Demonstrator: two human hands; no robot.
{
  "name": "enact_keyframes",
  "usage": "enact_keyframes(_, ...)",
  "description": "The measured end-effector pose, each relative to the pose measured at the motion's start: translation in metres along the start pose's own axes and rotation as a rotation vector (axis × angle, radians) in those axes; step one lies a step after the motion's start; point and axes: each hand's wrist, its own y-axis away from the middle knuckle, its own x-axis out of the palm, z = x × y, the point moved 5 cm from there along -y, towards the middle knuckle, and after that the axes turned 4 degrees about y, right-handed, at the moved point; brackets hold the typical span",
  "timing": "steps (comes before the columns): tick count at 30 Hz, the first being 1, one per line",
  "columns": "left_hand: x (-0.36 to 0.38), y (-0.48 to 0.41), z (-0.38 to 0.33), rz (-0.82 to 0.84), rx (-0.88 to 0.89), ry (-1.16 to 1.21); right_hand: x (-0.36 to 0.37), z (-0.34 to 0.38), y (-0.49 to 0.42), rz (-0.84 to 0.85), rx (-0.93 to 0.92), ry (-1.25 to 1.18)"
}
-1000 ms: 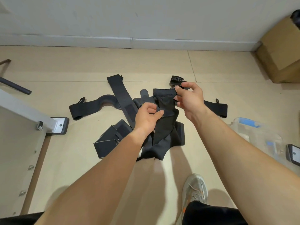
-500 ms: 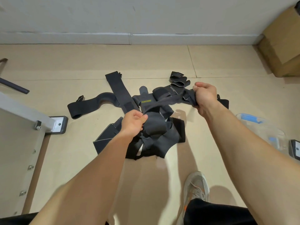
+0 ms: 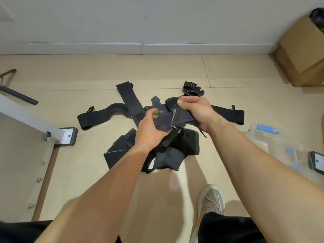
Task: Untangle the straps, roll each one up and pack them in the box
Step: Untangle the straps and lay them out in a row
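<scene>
Where the tangle of black elastic fabric straps (image 3: pixel 175 155) lies heaped on the beige tiled floor (image 3: pixel 87 172), one dark grey strap piece with yellow-green lettering (image 3: pixel 164 120) is held up off it between both hands.

Left hand (image 3: pixel 149 128): fingers curled round the lower, bunched part of that piece; fingertips hidden behind cloth.
Right hand (image 3: pixel 196 111): closed over the upper fold, thumb on top; whatever lies under the palm is covered.
Lettering: partly masked by the left hand, only "UEYING" legible.
Long black strap with a small hook (image 3: pixel 100 117): flat on the floor, left; one end runs under the heap.
Flat black strap (image 3: pixel 128 99): crosses it diagonally.
Black strap with buckle (image 3: pixel 229 114): emerges from behind the right wrist.
Small black folded item (image 3: pixel 192 89): beyond the hands, kind unclear.
Clear plastic box with blue clips (image 3: pixel 273 144): on the floor to the right, well apart from the heap; contents washed out, near side behind the forearm.
Brown cardboard carton (image 3: pixel 301 55): far right corner, cut off.
White metal frame with black foot (image 3: pixel 67 136): left, mostly cropped.
</scene>
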Motion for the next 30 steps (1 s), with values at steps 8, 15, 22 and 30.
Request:
enact_keyframes(8, -0.032, 0.015, -0.062, -0.077, -0.02, 0.374, 0.003, 0.041, 0.029, 0.066, -0.015, -0.319)
enact_keyframes(15, -0.058, 0.024, -0.064, -0.02, -0.242, 0.84, 0.011, 0.016, 0.046, 0.077, -0.075, 0.13)
enact_keyframes(22, -0.075, 0.028, -0.049, -0.08, -0.381, 1.141, 0.031, -0.025, 0.047, 0.221, -0.118, 0.392)
enact_keyframes(30, -0.103, 0.017, -0.025, -0.272, -0.447, 1.184, 0.021, -0.024, 0.044, 0.132, -0.098, 0.254)
